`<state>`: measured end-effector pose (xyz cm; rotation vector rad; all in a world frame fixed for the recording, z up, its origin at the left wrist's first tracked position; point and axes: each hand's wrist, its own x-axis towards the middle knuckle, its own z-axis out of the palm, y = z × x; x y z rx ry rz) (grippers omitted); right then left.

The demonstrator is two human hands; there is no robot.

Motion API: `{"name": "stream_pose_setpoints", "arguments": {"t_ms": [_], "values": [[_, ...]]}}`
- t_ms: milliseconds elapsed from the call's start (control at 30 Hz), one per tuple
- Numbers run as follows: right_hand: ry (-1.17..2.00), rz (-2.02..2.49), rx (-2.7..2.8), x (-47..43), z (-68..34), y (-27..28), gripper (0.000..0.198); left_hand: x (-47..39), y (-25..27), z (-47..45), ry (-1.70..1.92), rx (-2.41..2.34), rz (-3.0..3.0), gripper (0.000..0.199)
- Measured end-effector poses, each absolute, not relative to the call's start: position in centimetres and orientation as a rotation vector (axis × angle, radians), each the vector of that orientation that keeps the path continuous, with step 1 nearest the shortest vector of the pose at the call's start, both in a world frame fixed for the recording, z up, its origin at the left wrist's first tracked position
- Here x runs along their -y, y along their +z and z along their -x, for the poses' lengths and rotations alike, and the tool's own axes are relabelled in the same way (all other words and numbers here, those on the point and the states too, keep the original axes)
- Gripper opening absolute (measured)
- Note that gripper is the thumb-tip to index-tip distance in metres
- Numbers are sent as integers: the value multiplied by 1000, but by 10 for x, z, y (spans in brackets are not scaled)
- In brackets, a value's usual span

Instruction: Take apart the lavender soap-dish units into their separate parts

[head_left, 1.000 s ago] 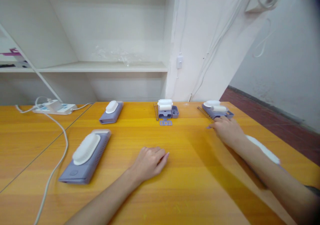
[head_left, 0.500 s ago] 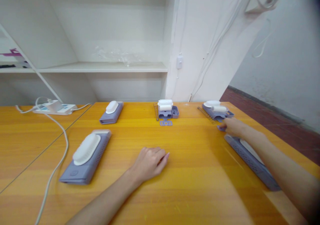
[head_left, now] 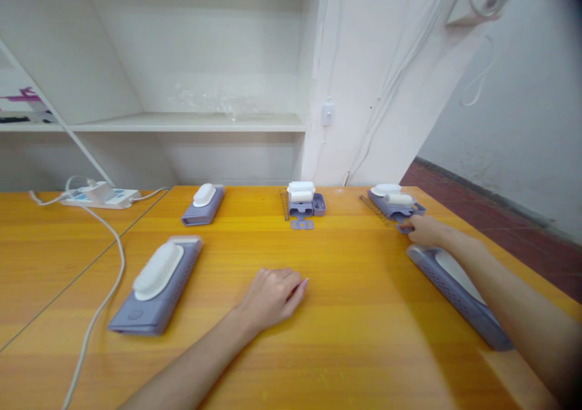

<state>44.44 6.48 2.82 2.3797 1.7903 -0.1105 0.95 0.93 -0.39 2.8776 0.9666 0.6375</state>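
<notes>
My left hand [head_left: 275, 298] rests on the table with its fingers curled in, and no object shows in it. My right hand [head_left: 424, 230] reaches to the far right, its fingers closed at a small flat purple-grey frame [head_left: 404, 228] on the table. Just behind that frame lies a purple-grey holder [head_left: 378, 199] bearing white pieces, one of them a white roller [head_left: 399, 199]. A dark comb-like strip [head_left: 373, 208] lies along its left side. Under my right forearm is a long purple-grey case [head_left: 459, 295] with a white oval pad, partly hidden.
A similar set [head_left: 301, 201] stands at the back middle, with another flat frame [head_left: 302, 224] in front. On the left lie a large case [head_left: 154, 292] and a smaller case [head_left: 203, 205], both with white pads. A power strip [head_left: 102, 196] trails a white cable [head_left: 120, 258].
The flat frame under my right fingers now lies flatter against the table, and my right hand has shifted slightly right. My left hand has stayed still.
</notes>
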Motion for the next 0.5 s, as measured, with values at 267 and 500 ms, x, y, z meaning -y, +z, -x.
{"name": "stream_pose_setpoints", "arguments": {"t_ms": [267, 500], "values": [[-74, -2359, -1766, -62, -439, 37, 47, -10, -5, -9, 644, -968, -2883, 30], [136, -2436, -1806, -38, -406, 56, 43, -10, -4, -10, 655, -965, -2883, 31]]}}
